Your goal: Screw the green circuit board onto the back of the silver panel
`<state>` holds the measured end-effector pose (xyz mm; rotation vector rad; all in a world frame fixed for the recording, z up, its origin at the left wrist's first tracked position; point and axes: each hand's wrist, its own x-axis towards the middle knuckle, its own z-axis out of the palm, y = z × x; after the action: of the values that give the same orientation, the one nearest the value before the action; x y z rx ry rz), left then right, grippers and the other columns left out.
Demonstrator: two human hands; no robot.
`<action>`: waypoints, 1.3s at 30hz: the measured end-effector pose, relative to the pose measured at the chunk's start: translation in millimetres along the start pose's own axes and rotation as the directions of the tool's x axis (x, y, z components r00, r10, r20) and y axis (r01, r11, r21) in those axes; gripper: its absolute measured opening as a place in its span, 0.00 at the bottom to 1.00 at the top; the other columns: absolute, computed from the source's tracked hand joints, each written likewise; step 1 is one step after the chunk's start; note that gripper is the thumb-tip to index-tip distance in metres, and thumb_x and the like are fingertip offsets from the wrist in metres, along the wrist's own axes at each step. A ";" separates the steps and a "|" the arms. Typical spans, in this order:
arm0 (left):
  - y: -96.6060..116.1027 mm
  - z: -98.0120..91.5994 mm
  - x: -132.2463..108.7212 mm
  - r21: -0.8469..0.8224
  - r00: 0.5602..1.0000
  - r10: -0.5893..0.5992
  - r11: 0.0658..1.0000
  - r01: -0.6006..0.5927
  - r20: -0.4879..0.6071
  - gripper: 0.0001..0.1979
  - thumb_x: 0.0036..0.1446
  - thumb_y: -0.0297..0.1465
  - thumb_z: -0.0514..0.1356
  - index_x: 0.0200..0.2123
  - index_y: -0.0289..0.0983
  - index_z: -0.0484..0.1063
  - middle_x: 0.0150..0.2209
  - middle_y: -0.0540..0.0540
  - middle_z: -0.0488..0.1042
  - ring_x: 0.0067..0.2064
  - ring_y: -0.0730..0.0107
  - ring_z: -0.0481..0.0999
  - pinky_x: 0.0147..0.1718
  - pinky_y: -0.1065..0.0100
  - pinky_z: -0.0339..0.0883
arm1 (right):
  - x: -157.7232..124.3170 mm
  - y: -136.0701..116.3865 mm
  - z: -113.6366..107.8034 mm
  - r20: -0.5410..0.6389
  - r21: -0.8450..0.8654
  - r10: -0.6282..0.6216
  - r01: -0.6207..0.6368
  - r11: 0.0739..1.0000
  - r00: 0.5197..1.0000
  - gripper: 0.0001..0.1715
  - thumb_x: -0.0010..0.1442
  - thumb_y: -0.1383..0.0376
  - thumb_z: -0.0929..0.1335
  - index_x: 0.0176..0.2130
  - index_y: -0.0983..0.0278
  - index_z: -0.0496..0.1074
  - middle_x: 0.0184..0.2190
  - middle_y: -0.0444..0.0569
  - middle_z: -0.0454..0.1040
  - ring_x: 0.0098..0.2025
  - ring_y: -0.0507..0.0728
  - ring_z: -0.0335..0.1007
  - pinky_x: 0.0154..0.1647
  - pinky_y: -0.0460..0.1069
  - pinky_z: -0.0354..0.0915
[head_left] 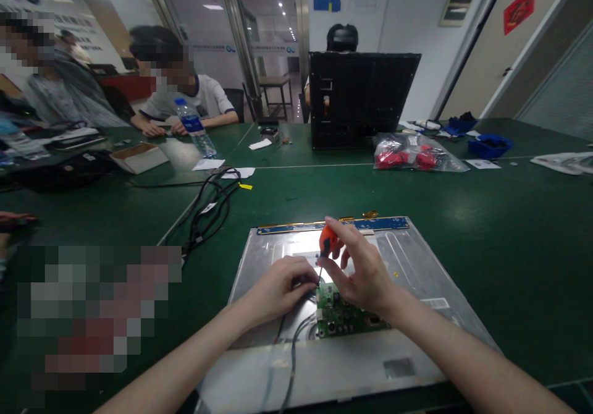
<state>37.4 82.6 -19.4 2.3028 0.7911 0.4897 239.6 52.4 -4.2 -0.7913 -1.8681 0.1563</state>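
Observation:
A metal-backed display panel (pixel 259 266) lies flat on the table in front of me, with a green circuit board (pixel 340 315) on it. My right hand (pixel 364 269) is closed around the red-orange handle of a screwdriver (pixel 328 241), held upright. Its thin shaft reaches down to the board's upper left corner. My left hand (pixel 290 284) is closed, its fingertips together beside the screwdriver's tip; what they pinch, if anything, is hidden. A dark cable (pixel 293 358) runs from the board's left side toward me. A blue strip board (pixel 333 224) lines the panel's far edge.
Coiled black cables (pixel 217 207) lie left of the panel. Farther back stand a black monitor casing (pixel 364 99), a plastic bag with red items (pixel 417 153), a blue tray (pixel 490 146), a water bottle (pixel 194 128) and an open box (pixel 139 157). Other people sit around the green table (pixel 463 216).

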 end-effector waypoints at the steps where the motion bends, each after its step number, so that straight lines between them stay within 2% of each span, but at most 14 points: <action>1: 0.4 -0.3 0.2 0.000 1.000 0.000 1.000 0.000 0.007 0.05 0.62 0.27 0.59 0.33 0.37 0.73 0.33 0.47 0.76 0.36 0.65 0.73 0.39 0.65 0.65 | -0.5 -0.2 0.3 -0.002 0.010 0.002 -0.002 1.000 1.000 0.40 0.62 0.72 0.65 0.68 0.58 0.49 0.39 0.49 0.70 0.31 0.53 0.67 0.23 0.47 0.68; 8: 0.3 -0.8 0.3 0.020 1.000 0.009 1.000 -0.009 0.007 0.05 0.61 0.26 0.59 0.32 0.37 0.73 0.32 0.48 0.75 0.35 0.66 0.72 0.38 0.66 0.65 | -1.2 -0.2 1.6 -0.040 0.049 0.013 -0.011 0.999 0.999 0.41 0.59 0.74 0.66 0.66 0.60 0.51 0.41 0.49 0.72 0.32 0.53 0.69 0.21 0.45 0.66; 14: -2.4 0.7 -0.3 0.012 1.000 0.021 1.000 -0.021 -0.006 0.04 0.62 0.27 0.59 0.35 0.38 0.74 0.34 0.47 0.76 0.37 0.65 0.73 0.41 0.64 0.65 | 1.7 2.8 0.2 -0.052 0.030 -0.023 0.024 0.999 0.998 0.38 0.62 0.70 0.69 0.65 0.56 0.53 0.40 0.48 0.70 0.35 0.54 0.67 0.24 0.46 0.68; 19: -4.2 2.1 -0.4 -0.004 0.999 0.028 1.000 -0.028 -0.026 0.04 0.61 0.27 0.59 0.34 0.37 0.74 0.33 0.47 0.76 0.36 0.65 0.73 0.40 0.64 0.65 | 0.8 4.3 0.4 -0.042 0.002 -0.030 0.030 1.000 0.999 0.37 0.63 0.70 0.69 0.66 0.54 0.54 0.39 0.48 0.71 0.35 0.54 0.67 0.25 0.46 0.69; 27: -2.3 0.0 0.0 -0.002 1.000 0.017 1.000 -0.017 0.007 0.04 0.62 0.27 0.59 0.34 0.37 0.74 0.34 0.47 0.76 0.37 0.64 0.73 0.40 0.64 0.65 | -0.9 -0.5 0.6 -0.037 -0.002 -0.011 0.011 1.000 0.999 0.40 0.62 0.72 0.67 0.68 0.60 0.51 0.39 0.49 0.74 0.31 0.53 0.70 0.23 0.46 0.68; 32: -1.1 -1.1 1.8 -0.010 1.000 0.023 1.000 -0.023 0.002 0.04 0.61 0.27 0.59 0.32 0.37 0.73 0.32 0.47 0.75 0.36 0.65 0.73 0.38 0.65 0.64 | -0.8 -0.9 0.5 -0.041 0.011 0.010 -0.010 1.000 0.999 0.41 0.59 0.73 0.67 0.67 0.60 0.51 0.37 0.47 0.74 0.30 0.53 0.70 0.22 0.46 0.66; 39: 0.5 -1.2 0.4 -0.007 1.000 0.016 1.000 -0.016 -0.002 0.04 0.61 0.27 0.59 0.34 0.38 0.75 0.33 0.48 0.76 0.37 0.64 0.73 0.40 0.64 0.63 | -0.1 0.8 -0.7 -0.047 -0.020 -0.022 0.021 1.000 0.999 0.38 0.62 0.65 0.69 0.66 0.59 0.52 0.39 0.48 0.72 0.29 0.52 0.67 0.23 0.46 0.66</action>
<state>37.3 83.1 -18.1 2.3046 0.7707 0.5011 240.6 52.8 -4.3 -0.7822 -1.8355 0.1050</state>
